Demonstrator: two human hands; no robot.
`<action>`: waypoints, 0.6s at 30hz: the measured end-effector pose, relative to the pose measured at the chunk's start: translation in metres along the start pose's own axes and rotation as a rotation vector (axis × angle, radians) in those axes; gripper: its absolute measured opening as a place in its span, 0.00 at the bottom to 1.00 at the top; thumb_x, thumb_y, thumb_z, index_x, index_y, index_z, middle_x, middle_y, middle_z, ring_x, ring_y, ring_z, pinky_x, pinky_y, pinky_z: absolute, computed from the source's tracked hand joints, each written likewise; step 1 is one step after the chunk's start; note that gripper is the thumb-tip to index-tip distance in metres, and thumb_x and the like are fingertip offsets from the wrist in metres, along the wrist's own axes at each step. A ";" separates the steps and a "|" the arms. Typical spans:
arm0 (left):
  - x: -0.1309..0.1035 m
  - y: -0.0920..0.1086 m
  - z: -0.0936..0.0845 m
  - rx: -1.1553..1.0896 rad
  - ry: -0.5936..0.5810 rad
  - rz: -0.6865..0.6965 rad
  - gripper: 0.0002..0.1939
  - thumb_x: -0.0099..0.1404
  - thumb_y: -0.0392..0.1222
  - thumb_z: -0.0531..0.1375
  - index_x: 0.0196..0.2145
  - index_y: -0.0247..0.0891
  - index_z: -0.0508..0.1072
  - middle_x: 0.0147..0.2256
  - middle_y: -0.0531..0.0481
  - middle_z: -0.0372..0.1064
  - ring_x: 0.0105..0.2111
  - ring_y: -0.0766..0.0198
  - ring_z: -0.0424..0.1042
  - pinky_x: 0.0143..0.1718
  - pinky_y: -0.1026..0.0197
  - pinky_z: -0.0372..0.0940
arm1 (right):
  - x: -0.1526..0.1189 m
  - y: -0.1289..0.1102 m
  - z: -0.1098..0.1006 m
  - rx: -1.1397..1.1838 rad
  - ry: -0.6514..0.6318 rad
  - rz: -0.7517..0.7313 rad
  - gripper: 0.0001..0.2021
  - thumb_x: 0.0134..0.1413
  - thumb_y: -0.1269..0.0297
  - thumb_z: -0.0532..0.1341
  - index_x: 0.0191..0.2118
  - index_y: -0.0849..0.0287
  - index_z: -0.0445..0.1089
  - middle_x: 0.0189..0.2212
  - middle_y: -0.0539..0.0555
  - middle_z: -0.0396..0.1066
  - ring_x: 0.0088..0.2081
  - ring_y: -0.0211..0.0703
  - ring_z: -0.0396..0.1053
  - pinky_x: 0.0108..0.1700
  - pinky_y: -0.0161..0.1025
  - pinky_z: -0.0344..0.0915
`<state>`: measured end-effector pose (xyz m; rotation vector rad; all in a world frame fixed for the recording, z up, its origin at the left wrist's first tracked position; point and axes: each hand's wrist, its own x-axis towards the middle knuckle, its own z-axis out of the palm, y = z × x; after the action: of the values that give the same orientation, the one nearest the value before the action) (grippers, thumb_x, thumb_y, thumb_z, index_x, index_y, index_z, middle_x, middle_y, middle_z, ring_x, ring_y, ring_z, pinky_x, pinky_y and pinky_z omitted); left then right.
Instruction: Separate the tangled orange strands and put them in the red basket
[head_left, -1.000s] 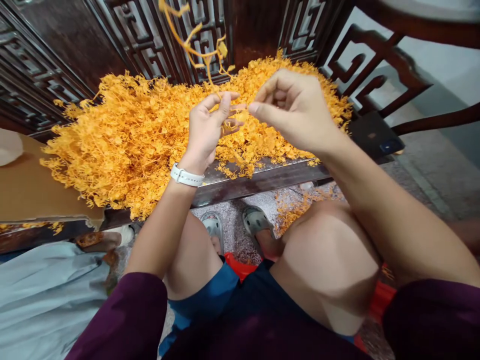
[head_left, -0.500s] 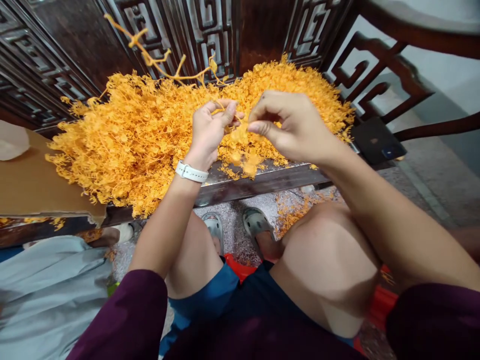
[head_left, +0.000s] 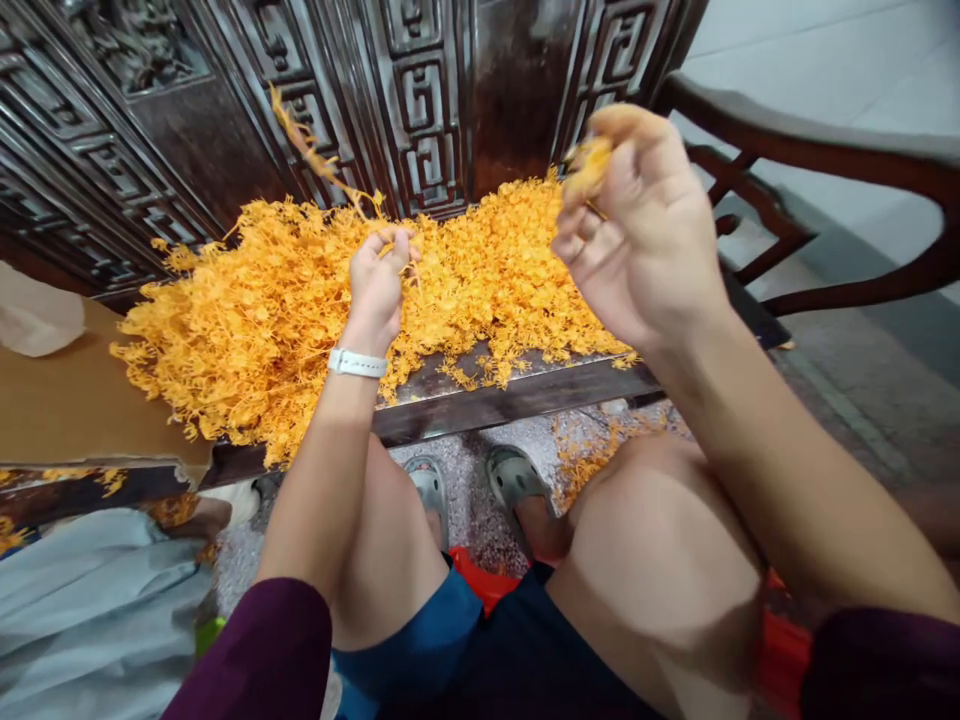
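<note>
My left hand, with a white band at the wrist, pinches a thin orange plastic stem. The stem slants up and left above a heap of orange plastic pieces, and its upper part is blurred. Raised on the right, my right hand has its fingers curled round a small orange plastic piece. Motion smears that piece, so its exact shape is unclear. The heap spreads along a dark wooden bench, below and beyond both hands.
Behind the heap rises a carved wooden backrest, with a curved armrest at right. Cardboard lies at left, near another person's grey clothing. Orange bits litter the floor near my sandals.
My right hand has moved up and right, away from my left hand, with an orange piece in its fingers. My left hand has shifted slightly left and down with the stem.
</note>
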<state>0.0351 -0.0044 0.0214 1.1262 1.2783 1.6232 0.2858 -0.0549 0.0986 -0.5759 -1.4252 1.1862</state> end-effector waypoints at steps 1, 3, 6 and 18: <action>-0.001 0.003 -0.003 -0.019 -0.005 0.001 0.16 0.66 0.55 0.70 0.37 0.42 0.72 0.31 0.49 0.72 0.32 0.64 0.72 0.31 0.63 0.67 | 0.007 0.010 -0.011 0.069 0.161 0.078 0.17 0.58 0.44 0.69 0.33 0.51 0.70 0.32 0.52 0.71 0.32 0.41 0.67 0.35 0.38 0.67; -0.008 0.007 -0.004 -0.060 -0.025 -0.003 0.15 0.67 0.54 0.70 0.37 0.43 0.72 0.31 0.50 0.72 0.30 0.65 0.72 0.31 0.64 0.68 | 0.018 0.029 -0.029 0.103 0.274 0.291 0.18 0.60 0.42 0.65 0.33 0.52 0.68 0.30 0.52 0.69 0.30 0.41 0.64 0.32 0.39 0.66; -0.021 0.012 0.005 -0.117 -0.112 -0.046 0.11 0.70 0.50 0.68 0.37 0.43 0.71 0.30 0.51 0.71 0.27 0.67 0.69 0.30 0.64 0.67 | 0.019 0.047 -0.034 0.035 0.226 0.449 0.19 0.62 0.41 0.62 0.35 0.53 0.68 0.27 0.52 0.67 0.27 0.42 0.62 0.30 0.40 0.64; -0.042 0.006 0.043 -0.134 -0.250 0.065 0.08 0.65 0.44 0.70 0.33 0.41 0.76 0.25 0.51 0.71 0.24 0.66 0.68 0.26 0.64 0.63 | -0.003 0.042 0.008 -0.550 -0.452 0.008 0.23 0.68 0.46 0.62 0.27 0.57 0.63 0.23 0.46 0.58 0.27 0.37 0.55 0.34 0.40 0.52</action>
<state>0.0889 -0.0323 0.0240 1.2530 0.9678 1.5352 0.2675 -0.0450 0.0613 -0.7138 -2.1672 0.9580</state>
